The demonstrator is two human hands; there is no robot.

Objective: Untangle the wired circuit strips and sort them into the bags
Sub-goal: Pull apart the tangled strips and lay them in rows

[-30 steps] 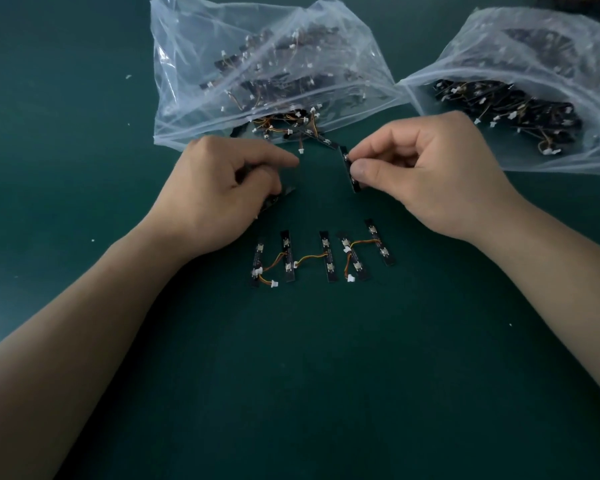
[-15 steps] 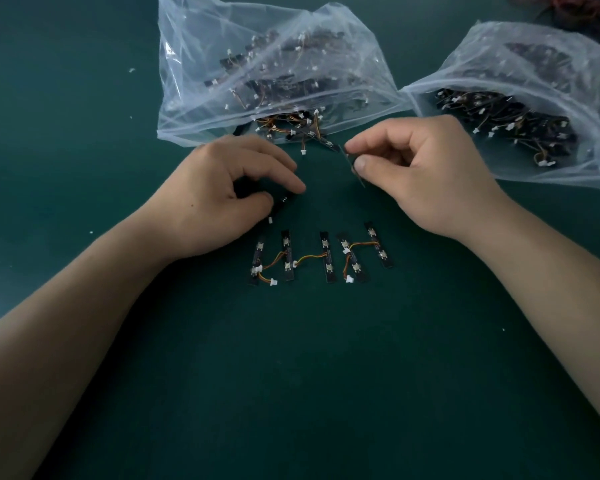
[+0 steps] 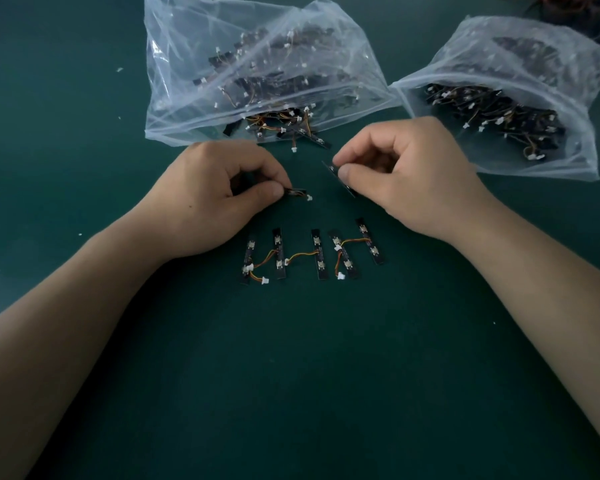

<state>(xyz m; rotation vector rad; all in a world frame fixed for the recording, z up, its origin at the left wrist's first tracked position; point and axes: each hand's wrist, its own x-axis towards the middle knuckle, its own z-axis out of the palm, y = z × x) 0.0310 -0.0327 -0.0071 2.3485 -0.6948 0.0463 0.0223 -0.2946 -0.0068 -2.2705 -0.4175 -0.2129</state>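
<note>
My left hand [image 3: 205, 199] pinches a short black circuit strip [image 3: 297, 192] with a white connector at its tip. My right hand [image 3: 406, 178] pinches another black strip [image 3: 347, 187], held tilted just above the table. Whether a wire joins the two strips is hidden by my fingers. Below my hands several strips joined by orange wires [image 3: 312, 252] lie side by side on the green table. One clear bag [image 3: 257, 71] full of strips lies behind my left hand, with a tangled bunch [image 3: 284, 128] spilling from its mouth. A second clear bag [image 3: 506, 98] lies at the right.
The green table [image 3: 291, 375] spreads wide in front of the laid-out strips. A dark pile of red wires [image 3: 568, 8] shows at the top right corner. Small white scraps [image 3: 119, 69] dot the table at the left.
My hands have drawn apart and toward me, away from the bag's mouth. The left strip's white connector now shows beyond my thumb. The right strip has tilted.
</note>
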